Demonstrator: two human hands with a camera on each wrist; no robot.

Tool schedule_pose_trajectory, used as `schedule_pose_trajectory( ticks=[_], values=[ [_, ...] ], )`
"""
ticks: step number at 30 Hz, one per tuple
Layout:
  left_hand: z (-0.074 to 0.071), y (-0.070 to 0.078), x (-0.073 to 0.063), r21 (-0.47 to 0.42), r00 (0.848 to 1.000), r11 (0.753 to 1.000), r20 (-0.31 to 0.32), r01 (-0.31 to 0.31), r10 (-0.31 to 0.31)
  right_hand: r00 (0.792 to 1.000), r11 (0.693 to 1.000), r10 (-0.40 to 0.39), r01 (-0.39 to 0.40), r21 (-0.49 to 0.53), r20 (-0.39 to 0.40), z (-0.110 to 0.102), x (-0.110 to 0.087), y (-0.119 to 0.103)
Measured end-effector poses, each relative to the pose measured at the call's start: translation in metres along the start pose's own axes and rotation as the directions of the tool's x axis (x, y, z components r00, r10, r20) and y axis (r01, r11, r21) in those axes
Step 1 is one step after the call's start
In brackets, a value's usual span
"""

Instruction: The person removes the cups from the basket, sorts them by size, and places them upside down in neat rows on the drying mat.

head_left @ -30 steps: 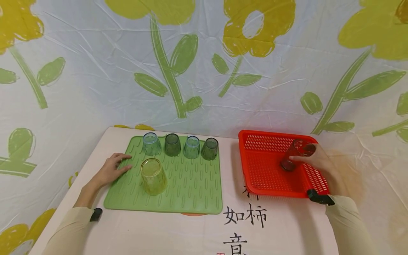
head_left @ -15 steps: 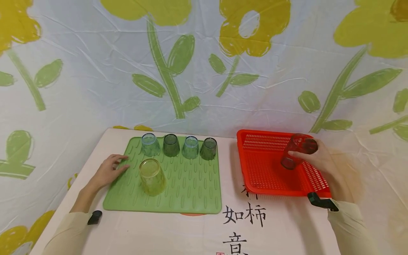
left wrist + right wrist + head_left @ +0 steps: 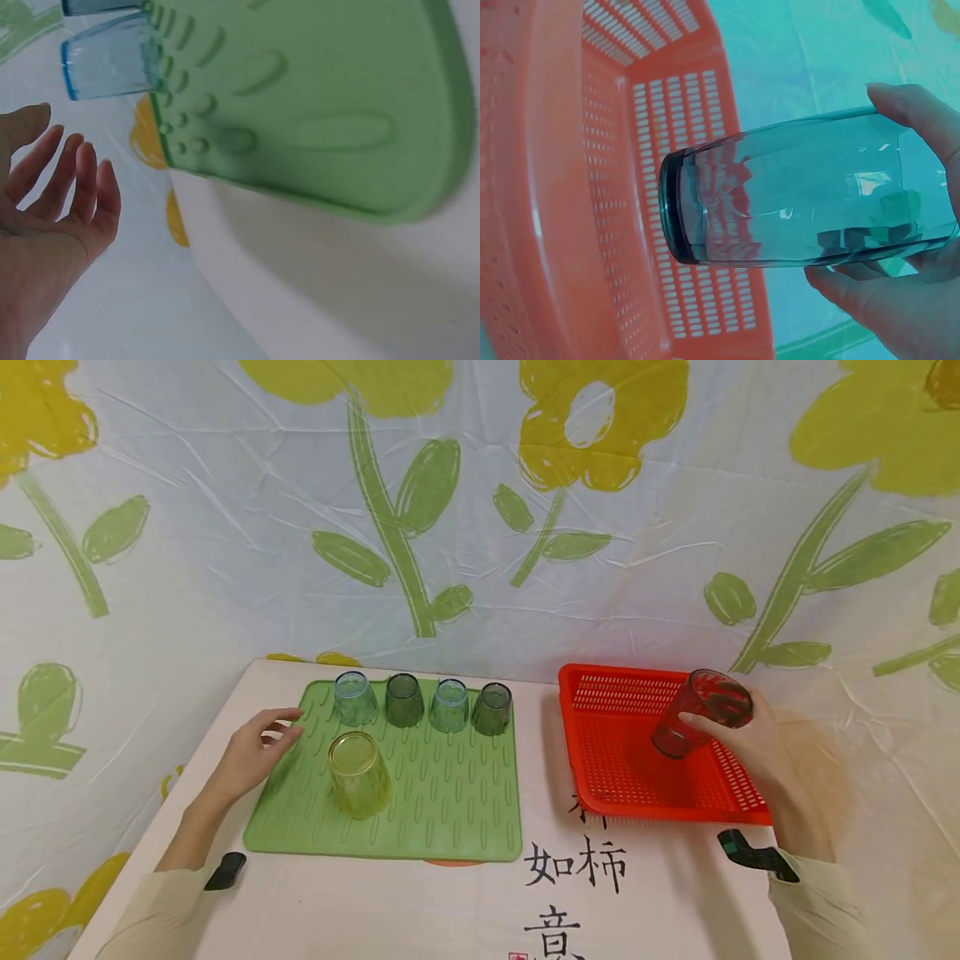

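My right hand (image 3: 750, 735) grips a tall dark tinted drinking glass (image 3: 802, 195) near its rim, thumb on one side and fingers on the other. The glass tilts above the red plastic basket (image 3: 652, 814), its base toward the basket. Over the left edge of the green drying mat (image 3: 450, 818) hovers my left hand (image 3: 251, 756), fingers loosely bent, holding nothing. Nearest to it on the mat are a yellow glass (image 3: 360, 781) and a blue glass (image 3: 356, 702); the left wrist view also catches that blue glass (image 3: 112, 58).
Along the mat's back edge stand a dark glass (image 3: 404, 702), another blue glass (image 3: 450, 708) and another dark glass (image 3: 492, 710). A flowered cloth (image 3: 480, 527) hangs behind the table (image 3: 375, 910), whose cover bears black characters.
My right hand has raised the dark glass higher out of the basket. The left hand has lifted a little from the mat's edge.
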State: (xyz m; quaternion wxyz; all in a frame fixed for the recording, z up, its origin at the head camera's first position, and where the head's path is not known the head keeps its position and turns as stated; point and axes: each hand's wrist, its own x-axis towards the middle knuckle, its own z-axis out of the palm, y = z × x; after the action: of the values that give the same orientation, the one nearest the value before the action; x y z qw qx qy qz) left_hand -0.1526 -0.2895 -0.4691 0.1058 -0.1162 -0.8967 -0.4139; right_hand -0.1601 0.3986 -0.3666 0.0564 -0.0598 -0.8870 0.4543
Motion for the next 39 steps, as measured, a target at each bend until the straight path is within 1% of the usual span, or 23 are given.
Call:
schedule_pose_trajectory(
  ticks=[6, 9, 10, 14, 18, 20, 24, 28, 30, 33, 39],
  values=[
    [0.0, 0.02, 0.005, -0.027, 0.999, 0.999, -0.027, -0.022, 0.021, 1.0, 0.995, -0.024, 0.022, 0.101, 0.019, 0.006, -0.01, -0.01],
    [-0.002, 0.031, 0.007, -0.051, 0.999, 0.998, -0.047, -0.02, 0.018, 0.999, 0.994, -0.026, 0.023, 0.106, 0.03, 0.01, -0.015, -0.015],
    [-0.003, 0.035, 0.007, -0.058, 0.999, 0.998, -0.053, -0.018, 0.015, 0.999, 0.995, -0.027, 0.024, 0.092, 0.03, 0.011, -0.017, -0.017],
    [-0.005, 0.05, 0.01, -0.076, 0.998, 0.997, -0.065, -0.014, 0.01, 0.999, 0.996, -0.025, 0.023, 0.092, 0.026, 0.014, -0.022, -0.025],
    [-0.006, 0.064, 0.014, -0.08, 0.997, 0.996, -0.07, -0.032, 0.026, 0.999, 0.992, -0.045, 0.041, 0.121, 0.026, 0.019, -0.025, -0.034],
    [-0.006, 0.072, 0.016, -0.079, 0.996, 0.996, -0.076, -0.043, 0.037, 0.998, 0.987, -0.053, 0.049, 0.155, 0.028, 0.021, -0.027, -0.038],
    [-0.005, 0.089, 0.022, -0.104, 0.995, 0.992, -0.085, -0.07, 0.062, 0.997, 0.982, -0.069, 0.063, 0.181, 0.025, 0.026, -0.031, -0.048],
    [-0.002, 0.107, 0.025, -0.148, 0.994, 0.985, -0.077, -0.091, 0.081, 0.995, 0.981, -0.09, 0.084, 0.176, 0.03, 0.032, -0.036, -0.058],
    [0.001, 0.115, 0.027, -0.156, 0.994, 0.983, -0.069, -0.1, 0.09, 0.994, 0.98, -0.107, 0.099, 0.171, 0.036, 0.035, -0.039, -0.063],
    [0.008, 0.123, 0.029, -0.162, 0.993, 0.98, -0.054, -0.117, 0.109, 0.992, 0.98, -0.121, 0.112, 0.162, 0.047, 0.04, -0.043, -0.071],
    [0.021, 0.136, 0.031, -0.16, 0.982, 0.969, -0.044, -0.187, 0.182, 0.988, 0.981, -0.133, 0.12, 0.152, 0.076, 0.049, -0.05, -0.081]
  ],
)
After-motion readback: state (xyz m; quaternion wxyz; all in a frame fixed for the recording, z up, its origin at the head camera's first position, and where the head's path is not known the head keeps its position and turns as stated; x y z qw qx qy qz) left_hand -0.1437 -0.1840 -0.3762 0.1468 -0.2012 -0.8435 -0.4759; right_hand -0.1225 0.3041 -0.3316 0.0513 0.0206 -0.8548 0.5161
